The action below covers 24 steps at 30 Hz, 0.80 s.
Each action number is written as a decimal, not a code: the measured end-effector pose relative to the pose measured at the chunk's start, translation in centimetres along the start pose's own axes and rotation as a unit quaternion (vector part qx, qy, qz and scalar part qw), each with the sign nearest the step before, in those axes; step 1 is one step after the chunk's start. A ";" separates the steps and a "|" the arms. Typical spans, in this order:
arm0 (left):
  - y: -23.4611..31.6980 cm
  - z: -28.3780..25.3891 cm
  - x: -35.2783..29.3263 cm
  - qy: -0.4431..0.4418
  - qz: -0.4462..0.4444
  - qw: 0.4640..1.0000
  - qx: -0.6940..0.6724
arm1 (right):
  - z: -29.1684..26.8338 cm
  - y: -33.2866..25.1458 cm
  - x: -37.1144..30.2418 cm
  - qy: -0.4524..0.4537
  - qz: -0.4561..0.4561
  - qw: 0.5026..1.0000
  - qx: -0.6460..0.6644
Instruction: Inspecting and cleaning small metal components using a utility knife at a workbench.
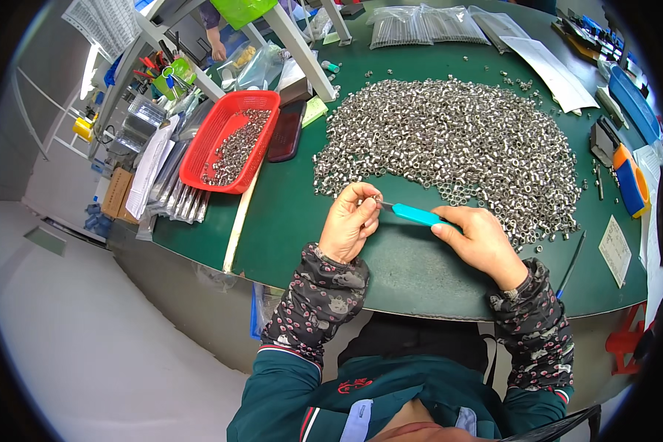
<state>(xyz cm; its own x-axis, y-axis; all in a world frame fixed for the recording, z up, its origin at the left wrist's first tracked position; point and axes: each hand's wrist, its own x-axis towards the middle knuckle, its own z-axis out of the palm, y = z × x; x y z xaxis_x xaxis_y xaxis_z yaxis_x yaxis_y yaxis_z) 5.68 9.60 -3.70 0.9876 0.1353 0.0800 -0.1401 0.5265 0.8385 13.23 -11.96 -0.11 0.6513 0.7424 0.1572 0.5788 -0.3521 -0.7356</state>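
Observation:
My left hand (345, 227) pinches a small metal ring (378, 197), mostly covered by the fingertips, above the green table's near part. From the right, my right hand (485, 239) grips a slim hand tool with a teal handle (416, 214). Its narrow metal tip meets the ring at my left fingers; whether it reaches inside the bore I cannot tell. Just beyond both hands spreads a wide heap of short metal rings (449, 132), with loose ones along its edges. Patterned dark sleeve covers wrap both my forearms.
Left of the heap, a red plastic basket (209, 136) holds more rings, beside a dark phone-like case (286, 132). Filled plastic bags (420, 28) lie at the far edge. At right are an orange-and-blue tool (632, 180), a pen (572, 265) and a blue tray (633, 103). Another person's hand (218, 50) shows far left.

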 end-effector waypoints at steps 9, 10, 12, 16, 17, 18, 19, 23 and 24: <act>0.1 0.4 0.0 0.014 0.007 1.000 -0.001 | 0.3 0.0 0.0 0.001 0.006 1.000 0.020; 0.1 0.4 -0.1 0.017 0.005 1.000 0.002 | 0.3 -0.1 0.0 0.000 0.006 1.000 0.020; 0.1 0.3 -0.1 0.018 0.002 1.000 0.002 | 0.1 -0.3 0.1 -0.026 0.042 0.998 0.031; -0.3 -0.4 -0.2 0.012 0.002 1.000 -0.004 | 0.2 -0.3 0.0 -0.022 0.038 0.999 0.023; -0.3 -0.5 -0.2 0.013 0.002 1.000 -0.003 | 0.4 -0.2 0.0 -0.014 0.028 0.999 0.016; -0.3 -0.6 -0.1 0.005 -0.001 1.000 -0.006 | 0.4 -0.1 0.0 -0.006 0.018 1.000 0.008; -0.4 -0.6 -0.1 -0.003 -0.003 1.000 -0.008 | 0.5 0.0 -0.1 -0.005 0.019 1.000 0.008; -0.3 -0.8 -0.2 0.007 -0.015 1.000 -0.004 | 0.6 0.2 -0.1 0.006 0.004 1.000 -0.026; -0.3 -0.8 -0.2 0.007 -0.021 1.000 -0.007 | 0.6 0.2 -0.1 0.012 -0.005 0.999 -0.047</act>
<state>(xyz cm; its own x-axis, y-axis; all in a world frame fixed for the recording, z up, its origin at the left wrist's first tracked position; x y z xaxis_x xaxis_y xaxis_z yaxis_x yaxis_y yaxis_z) 5.47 10.07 -4.39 0.9915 0.1245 0.0373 -0.0996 0.5436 0.8334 13.02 -11.76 -0.63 0.6562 0.7328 0.1800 0.6277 -0.3977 -0.6692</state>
